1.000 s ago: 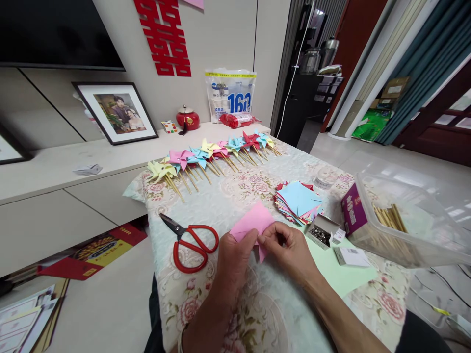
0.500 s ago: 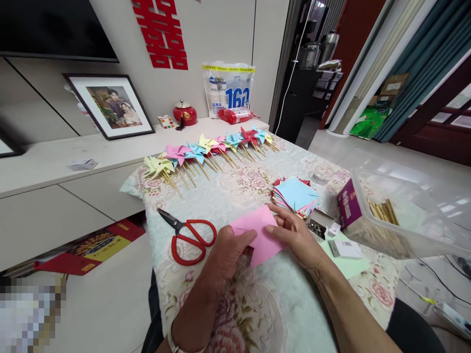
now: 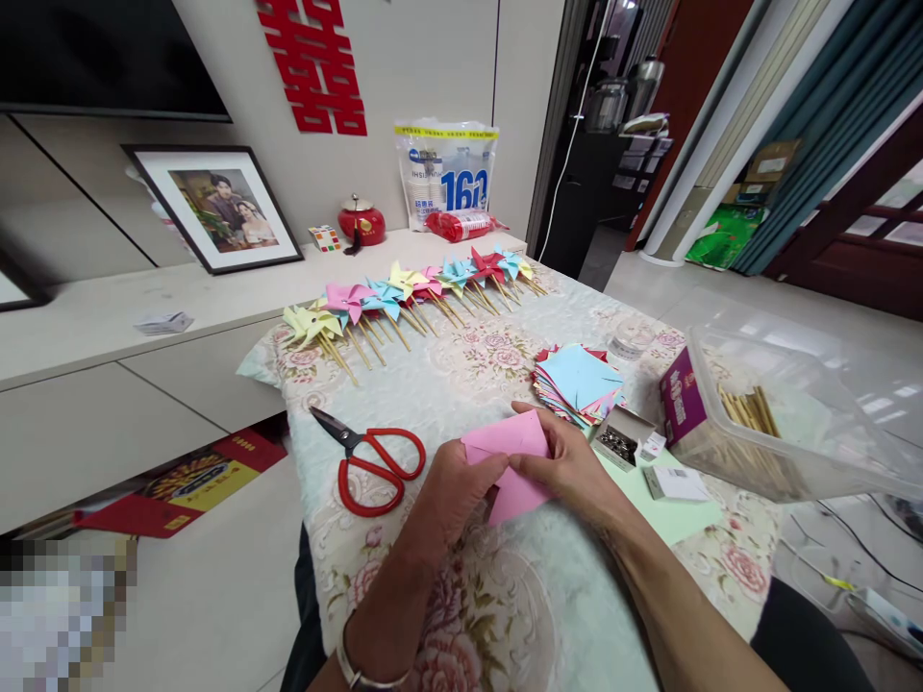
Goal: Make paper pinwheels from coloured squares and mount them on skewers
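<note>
1. left hand [image 3: 453, 488] and right hand [image 3: 575, 469] — fingers curled, thumb tips close together, both pinching the pink paper [image 3: 513, 438].
2. pink paper — held over the floral tablecloth [image 3: 555, 586], between scissors [image 3: 376, 471] and paper stack [image 3: 581, 379].

We see a home: a television [image 3: 108, 62] is above the framed photo [image 3: 223, 213], a curtain [image 3: 833, 135] is far right of this photo.

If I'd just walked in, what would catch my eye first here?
Probably the row of colorful paper pinwheels, lying along the far edge of the floral tablecloth. Nearer, the left hand and right hand hold a piece of pink paper between them, with red-handled scissors to their left. Beyond, a big red double-happiness character stands out on the wall.
</note>
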Tool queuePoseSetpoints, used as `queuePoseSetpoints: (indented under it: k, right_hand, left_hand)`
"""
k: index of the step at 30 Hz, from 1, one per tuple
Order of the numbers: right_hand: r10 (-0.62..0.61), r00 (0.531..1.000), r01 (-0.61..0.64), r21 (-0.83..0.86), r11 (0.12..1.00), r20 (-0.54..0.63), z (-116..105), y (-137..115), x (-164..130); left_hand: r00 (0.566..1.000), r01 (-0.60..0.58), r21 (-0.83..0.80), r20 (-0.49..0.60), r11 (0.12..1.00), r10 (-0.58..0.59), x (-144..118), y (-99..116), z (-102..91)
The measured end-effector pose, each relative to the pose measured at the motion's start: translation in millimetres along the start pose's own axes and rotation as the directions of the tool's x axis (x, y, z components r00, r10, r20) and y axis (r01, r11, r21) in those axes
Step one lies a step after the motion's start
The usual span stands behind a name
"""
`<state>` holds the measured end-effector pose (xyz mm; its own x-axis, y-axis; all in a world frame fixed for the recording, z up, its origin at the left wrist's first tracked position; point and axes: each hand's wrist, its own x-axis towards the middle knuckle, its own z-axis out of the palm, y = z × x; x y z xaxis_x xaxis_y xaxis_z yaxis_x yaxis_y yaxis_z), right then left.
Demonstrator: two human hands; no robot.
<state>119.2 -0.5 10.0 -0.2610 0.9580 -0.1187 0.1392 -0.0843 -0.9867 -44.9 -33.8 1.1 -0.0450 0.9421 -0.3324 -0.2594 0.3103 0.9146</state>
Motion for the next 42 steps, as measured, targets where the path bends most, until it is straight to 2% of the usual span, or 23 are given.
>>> queuePoseSetpoints:
  k: [3,9,14,24,26,28,30,32,34,36,38,42]
  right_hand:
    - [-0.006,0.999,0.01,0.075,0.997,-0.053,1.1,-0.5,0.7]
    - [0.029,0.992,0.002,0.24,0.971,-0.123,5.2,-4.4,2.0]
    - [0.029,0.985,0.022,0.29,0.957,-0.171,11.9,-6.7,0.8]
    - [0.005,0.991,0.042,0.348,0.936,-0.133,14.1,-1.0,1.9]
    - [-0.033,0.975,0.107,0.333,0.937,-0.221,9.6,0.8,3.7]
    - [-0.112,0.93,0.212,0.263,0.941,-0.349,4.2,1.3,3.9]
    - [-0.216,0.883,0.306,0.163,0.938,-0.417,-0.1,-0.4,1.9]
    - [-0.332,0.863,0.377,0.049,0.925,-0.38,-2.0,-3.5,-1.8]
    - [-0.453,0.86,0.448,-0.075,0.891,-0.236,-1.4,-6.6,-5.2]
    - [-0.546,0.835,0.529,-0.182,0.829,-0.059,0.7,-8.1,-6.9]
    - [-0.59,0.805,0.586,-0.246,0.772,0.067,3.0,-7.6,-6.8]
    - [-0.611,0.781,0.616,-0.324,0.718,0.129,4.3,-5.5,-5.7]
  left_hand:
    - [0.998,0.001,-0.027,0.063,1.0,0.001,-1.1,4.4,4.2]
    - [0.986,0.048,-0.191,0.168,0.98,-0.015,-1.0,6.8,10.2]
    - [0.992,0.052,-0.26,0.126,0.964,-0.02,0.5,4.2,12.2]
    - [0.998,0.037,-0.238,0.063,0.971,-0.023,-0.1,7.4,11.2]
    - [1.0,0.009,-0.224,0.02,0.975,-0.004,1.6,7.4,7.9]
    - [0.999,-0.028,-0.205,-0.035,0.978,0.021,3.9,6.9,3.7]
    - [0.996,-0.054,-0.194,-0.074,0.979,0.041,6.1,6.4,-0.4]
    - [0.995,-0.059,-0.209,-0.088,0.976,0.041,7.3,6.4,-3.5]
    - [0.997,-0.049,-0.252,-0.071,0.966,0.032,7.5,7.4,-5.4]
    - [0.999,-0.044,-0.3,-0.041,0.953,0.033,6.8,9.4,-6.4]
    - [0.999,-0.048,-0.325,-0.018,0.944,0.045,5.7,11.6,-6.7]
    - [0.999,-0.044,-0.338,-0.024,0.94,0.038,4.7,14.2,-6.3]
